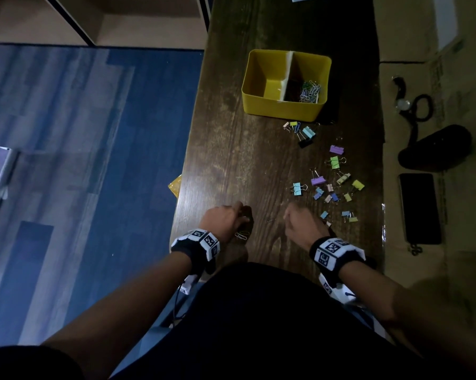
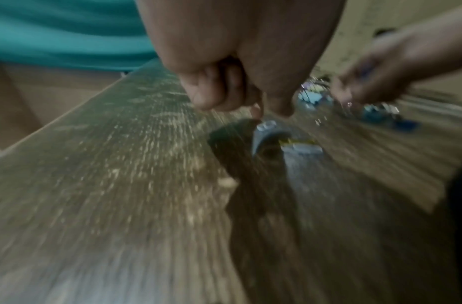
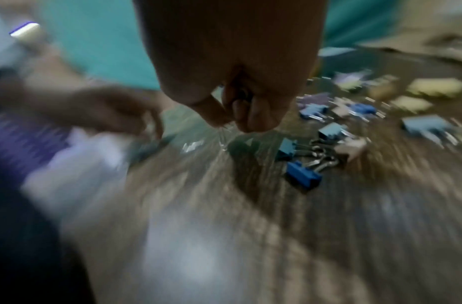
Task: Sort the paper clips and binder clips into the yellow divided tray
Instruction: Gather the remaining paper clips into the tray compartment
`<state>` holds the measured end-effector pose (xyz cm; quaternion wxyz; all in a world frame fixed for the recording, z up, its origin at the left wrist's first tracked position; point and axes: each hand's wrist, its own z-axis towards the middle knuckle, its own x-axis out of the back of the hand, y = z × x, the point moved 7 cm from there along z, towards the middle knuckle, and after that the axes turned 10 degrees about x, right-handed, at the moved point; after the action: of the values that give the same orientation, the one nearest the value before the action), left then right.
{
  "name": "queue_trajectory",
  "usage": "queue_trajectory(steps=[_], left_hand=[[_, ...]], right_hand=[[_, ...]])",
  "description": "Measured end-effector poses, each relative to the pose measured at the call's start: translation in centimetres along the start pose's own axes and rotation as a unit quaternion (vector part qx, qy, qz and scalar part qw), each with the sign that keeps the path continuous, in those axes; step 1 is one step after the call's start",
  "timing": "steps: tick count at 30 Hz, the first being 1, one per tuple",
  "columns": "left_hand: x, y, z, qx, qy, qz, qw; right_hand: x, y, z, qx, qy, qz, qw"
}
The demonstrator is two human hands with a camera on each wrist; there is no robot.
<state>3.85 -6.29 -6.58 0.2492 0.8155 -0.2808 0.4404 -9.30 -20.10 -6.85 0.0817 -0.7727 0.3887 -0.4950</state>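
The yellow divided tray point(image 1: 261, 104) stands at the far middle of the dark wooden table point(image 1: 231, 160). Its right compartment holds a heap of paper clips point(image 1: 310, 90); the left one looks bare. Several pastel binder clips point(image 1: 333, 185) lie scattered on the right side, with a smaller group point(image 1: 302, 131) just before the tray. My left hand point(image 1: 238, 215) is curled at the near edge, fingertips point(image 2: 257, 112) pinching a silvery paper clip point(image 2: 267, 125); a few more paper clips point(image 1: 242, 235) lie under it. My right hand point(image 1: 294, 218) pinches a thin wire paper clip point(image 3: 223, 139) beside blue binder clips point(image 3: 302, 176).
To the right of the table, a cardboard surface carries a black phone point(image 1: 419, 208), a black pouch point(image 1: 434, 150) and a coiled cable point(image 1: 420, 108). The table's left edge point(image 1: 189, 149) drops to a blue floor. Both wrist views are motion-blurred.
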Motion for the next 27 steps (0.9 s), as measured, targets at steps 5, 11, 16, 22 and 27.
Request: queue_trajectory(steps=[5,11,16,22,27], left_hand=[[-0.5,0.8,-0.2,-0.036,0.021,0.057,0.997],[-1.0,1.1,0.1,-0.044,-0.034,0.047,0.997],[-1.0,1.1,0.1,-0.046,-0.078,-0.017,0.996],[-0.3,1.7,0.2,-0.062,-0.074,-0.117,0.988],[0.5,3.2,1.1,-0.043,-0.018,-0.13,0.99]], right_hand=[[1.7,2.1,-0.1,-0.086,0.066,0.186,0.977],[1.8,2.8,0.1,-0.08,0.057,0.506,0.857],[2.5,1.5,0.0,-0.03,0.013,0.577,0.816],[2.2,1.5,0.6,-0.053,0.008,0.445,0.894],[2.7,1.0,1.4,0.01,0.03,0.102,0.994]])
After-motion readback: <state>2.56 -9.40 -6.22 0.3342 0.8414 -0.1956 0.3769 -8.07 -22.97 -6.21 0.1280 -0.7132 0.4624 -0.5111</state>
